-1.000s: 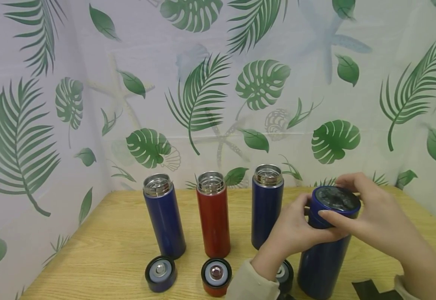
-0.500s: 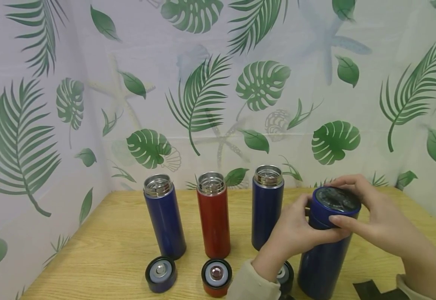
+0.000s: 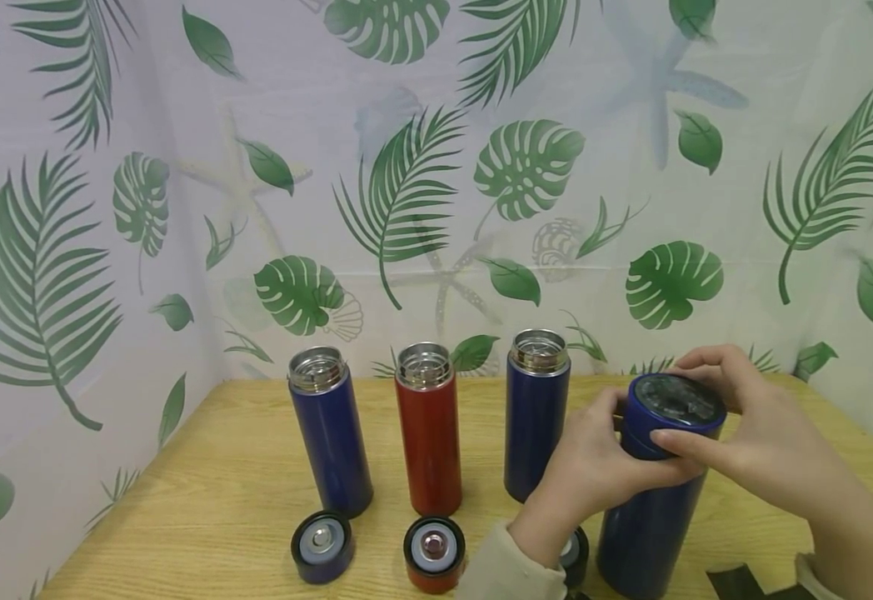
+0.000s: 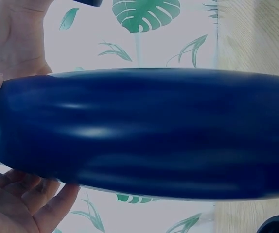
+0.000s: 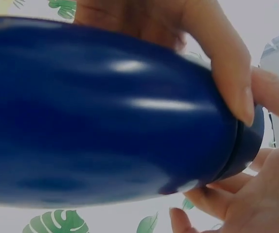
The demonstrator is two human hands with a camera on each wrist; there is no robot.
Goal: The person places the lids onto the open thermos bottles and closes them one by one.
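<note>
Table (image 3: 182, 492): capped blue bottle (image 3: 646, 542) at 4–5 o'clock, head view. Open blue bottle (image 3: 537, 417) near it, at its 10. Left hand (image 3: 601, 458) wrapped round the capped one's upper end, right hand (image 3: 762, 450) gripping its lid (image 3: 680, 400). Risks, my read: slack left grip, bottle spins; off-axis twist, lid jams; left sleeve (image 3: 511, 567) swing, loose cap (image 3: 581, 554) at 8–9 gets knocked.

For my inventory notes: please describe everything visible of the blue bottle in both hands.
The blue bottle is a glossy, metal-looking cylinder, roughly upright at the right of the wooden table. Its blue lid, with a dark, reflective top, is on. The left hand grips just below the lid; the right hand holds the lid.
</note>
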